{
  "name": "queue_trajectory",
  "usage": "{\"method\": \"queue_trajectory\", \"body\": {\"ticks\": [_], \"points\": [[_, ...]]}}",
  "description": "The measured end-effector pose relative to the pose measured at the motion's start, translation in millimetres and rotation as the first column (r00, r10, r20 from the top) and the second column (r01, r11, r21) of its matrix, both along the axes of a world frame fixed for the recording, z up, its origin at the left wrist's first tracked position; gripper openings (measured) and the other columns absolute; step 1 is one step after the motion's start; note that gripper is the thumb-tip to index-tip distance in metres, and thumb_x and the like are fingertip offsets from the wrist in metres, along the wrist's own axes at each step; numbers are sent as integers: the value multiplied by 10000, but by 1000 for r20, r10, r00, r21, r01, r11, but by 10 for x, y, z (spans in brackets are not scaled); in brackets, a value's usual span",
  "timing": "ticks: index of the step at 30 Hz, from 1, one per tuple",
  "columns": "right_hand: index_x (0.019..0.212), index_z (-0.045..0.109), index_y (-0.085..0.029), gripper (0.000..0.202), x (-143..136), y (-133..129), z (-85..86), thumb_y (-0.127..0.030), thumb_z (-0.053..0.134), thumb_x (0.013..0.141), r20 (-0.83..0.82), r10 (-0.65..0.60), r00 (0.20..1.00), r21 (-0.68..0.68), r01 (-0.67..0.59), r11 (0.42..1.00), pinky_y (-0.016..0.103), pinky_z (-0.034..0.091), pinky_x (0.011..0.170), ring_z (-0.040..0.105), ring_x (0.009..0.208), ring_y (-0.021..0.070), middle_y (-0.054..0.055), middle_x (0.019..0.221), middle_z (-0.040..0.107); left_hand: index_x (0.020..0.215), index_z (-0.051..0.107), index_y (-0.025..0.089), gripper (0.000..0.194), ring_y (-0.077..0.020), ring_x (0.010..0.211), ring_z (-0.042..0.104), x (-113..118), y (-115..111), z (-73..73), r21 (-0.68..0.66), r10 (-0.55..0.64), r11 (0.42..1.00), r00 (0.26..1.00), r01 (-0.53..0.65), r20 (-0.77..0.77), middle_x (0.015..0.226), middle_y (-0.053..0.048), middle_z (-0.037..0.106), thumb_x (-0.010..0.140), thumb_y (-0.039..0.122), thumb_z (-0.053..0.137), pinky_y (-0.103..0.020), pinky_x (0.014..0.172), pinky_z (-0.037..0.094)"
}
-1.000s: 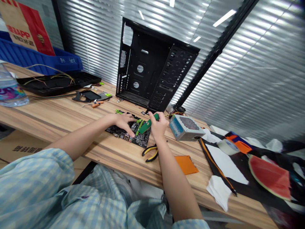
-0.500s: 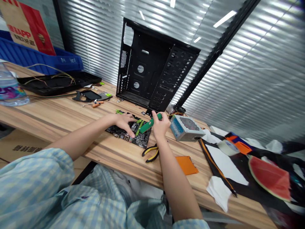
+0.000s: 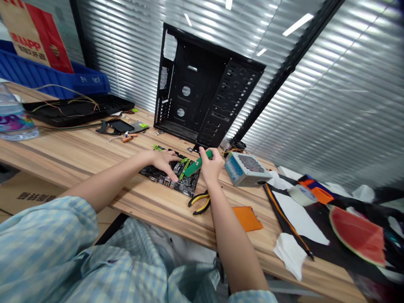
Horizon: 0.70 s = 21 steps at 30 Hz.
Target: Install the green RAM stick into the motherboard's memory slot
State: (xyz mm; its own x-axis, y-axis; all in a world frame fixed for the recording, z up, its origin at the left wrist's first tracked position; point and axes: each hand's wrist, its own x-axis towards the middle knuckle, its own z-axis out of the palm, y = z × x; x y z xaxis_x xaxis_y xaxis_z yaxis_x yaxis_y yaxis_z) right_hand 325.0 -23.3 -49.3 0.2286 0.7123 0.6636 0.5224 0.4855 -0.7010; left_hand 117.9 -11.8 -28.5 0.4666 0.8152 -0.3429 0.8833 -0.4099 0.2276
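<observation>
A black motherboard (image 3: 188, 185) with bright green slots lies on the wooden table in front of me. My left hand (image 3: 166, 162) rests over its left part, thumb and fingers spread, hiding some of the board. Between the thumb and fingers of my right hand (image 3: 212, 166) is a green RAM stick (image 3: 193, 168). The stick slants down to the left, its lower end over the green slots; whether it touches them I cannot tell. Pliers (image 3: 200, 203) with yellow-and-black handles lie by my right wrist, partly hidden by it.
An open black computer case (image 3: 202, 84) stands behind the board. To the right are a power supply (image 3: 248, 169), an orange flat drive (image 3: 248, 218) and a watermelon slice (image 3: 358, 235). A black panel (image 3: 78, 110), a blue bin (image 3: 63, 80) and a bottle (image 3: 15, 118) are at left.
My right hand and the RAM stick have shifted very slightly to the left. My left hand stays in place on the motherboard.
</observation>
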Motion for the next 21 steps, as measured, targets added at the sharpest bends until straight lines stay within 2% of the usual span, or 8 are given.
{"method": "queue_trajectory", "body": {"ticks": [7,21], "points": [[701,585,-187,381,-2,-26,4,-554,582,804,36,-18,999,51,16,999,223,340,579,417,534,103,-63,544,454,1496,291,266,1236,-416,1413,154,12,-18,19,-6,0,1000,1000,0,-27,1580,-116,174,460,856,619,-507,1132,182],[668,579,-183,381,-21,-50,0,-522,558,840,183,-35,982,228,-8,974,213,352,540,415,491,86,-46,548,482,1498,287,253,1238,-415,1408,166,18,-38,38,-3,-10,1000,1000,10,-24,1575,-127,186,469,856,619,-506,1129,189]]}}
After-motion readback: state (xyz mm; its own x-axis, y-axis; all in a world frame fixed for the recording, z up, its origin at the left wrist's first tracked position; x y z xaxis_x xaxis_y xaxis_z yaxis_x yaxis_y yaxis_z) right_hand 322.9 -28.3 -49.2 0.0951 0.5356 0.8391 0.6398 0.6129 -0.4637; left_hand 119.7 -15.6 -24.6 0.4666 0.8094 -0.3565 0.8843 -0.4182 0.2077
